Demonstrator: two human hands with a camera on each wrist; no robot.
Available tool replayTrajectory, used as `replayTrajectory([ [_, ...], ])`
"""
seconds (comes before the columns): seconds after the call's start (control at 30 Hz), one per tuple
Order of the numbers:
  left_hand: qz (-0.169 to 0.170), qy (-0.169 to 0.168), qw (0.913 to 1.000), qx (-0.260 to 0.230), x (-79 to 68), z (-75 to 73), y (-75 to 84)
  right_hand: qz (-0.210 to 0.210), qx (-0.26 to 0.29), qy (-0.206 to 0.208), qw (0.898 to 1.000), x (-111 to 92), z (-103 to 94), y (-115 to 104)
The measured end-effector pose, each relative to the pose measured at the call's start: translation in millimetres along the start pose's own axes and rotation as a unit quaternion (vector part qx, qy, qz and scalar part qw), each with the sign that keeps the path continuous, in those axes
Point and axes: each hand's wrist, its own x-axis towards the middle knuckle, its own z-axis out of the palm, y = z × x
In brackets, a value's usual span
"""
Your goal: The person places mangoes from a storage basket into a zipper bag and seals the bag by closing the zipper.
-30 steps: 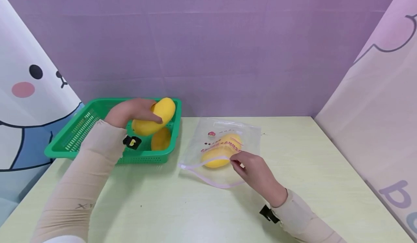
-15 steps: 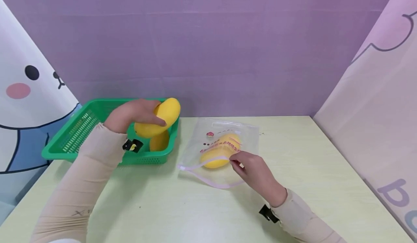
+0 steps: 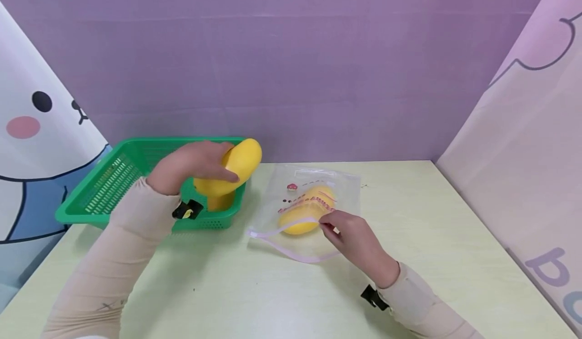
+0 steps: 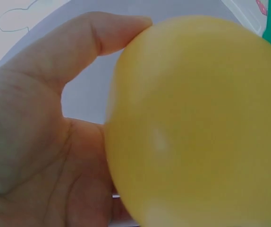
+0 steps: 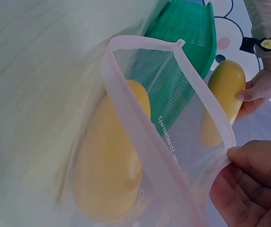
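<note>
My left hand (image 3: 197,164) grips a yellow mango (image 3: 243,159) above the right end of a green plastic basket (image 3: 227,223). In the left wrist view this mango (image 4: 197,123) fills most of the picture, with the thumb and palm against its side. Below it another mango (image 3: 221,202) sits in the basket, partly hidden. My right hand (image 3: 356,243) pinches the upper lip of a clear zip bag (image 3: 282,177) with a pink seal. The bag lies on the table with its mouth parted, as the right wrist view shows, and one mango (image 5: 112,161) rests inside.
The pale table (image 3: 218,283) runs back to a purple cloth wall (image 3: 291,76). Printed cloth panels (image 3: 523,177) stand at both sides. The basket occupies the table's back left, a short gap from the bag.
My left hand has carried the mango a little to the right, to the basket's right rim. The right hand keeps its hold on the bag's lip and has barely moved.
</note>
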Motion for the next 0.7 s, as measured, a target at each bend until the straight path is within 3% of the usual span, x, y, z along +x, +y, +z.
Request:
replayTrajectory([
  [0.27,0.018,0.007,0.9998,0.006,-4.3,3.9,8.5,0.002,-0.001,-0.001,1.0,1.0,-0.3,-0.9],
  [0.7,0.042,0.007,0.9974,0.058,-9.8,13.0,26.6,0.0,0.007,0.0,1.0,-0.3,-1.7,-1.4],
])
